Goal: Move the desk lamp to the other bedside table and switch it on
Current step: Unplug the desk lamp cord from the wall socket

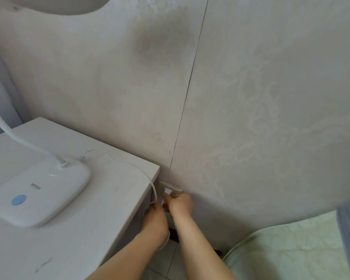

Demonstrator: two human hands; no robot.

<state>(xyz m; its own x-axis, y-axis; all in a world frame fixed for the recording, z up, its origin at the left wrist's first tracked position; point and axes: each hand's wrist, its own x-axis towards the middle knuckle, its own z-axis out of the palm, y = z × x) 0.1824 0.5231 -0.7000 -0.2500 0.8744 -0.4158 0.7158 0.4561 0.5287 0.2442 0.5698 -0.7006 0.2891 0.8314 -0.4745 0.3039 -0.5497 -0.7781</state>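
Note:
A white desk lamp stands on the bedside table (101, 199). Its flat base (38, 197) carries a round blue button (18, 199), and its bent neck rises to the shade (54, 5) at the top left. A thin white cord (129, 164) runs from the base over the table's right edge down to the wall socket (169, 189). My left hand (156, 221) grips the cord's end just below the socket. My right hand (179, 205) is at the socket, fingers curled around the white plug, which is mostly hidden between both hands.
A pale patterned wall panel (251, 98) with a vertical seam fills the background. A mattress with a light green cover (287, 251) lies at the lower right. Tiled floor (166, 265) shows in the narrow gap between table and bed.

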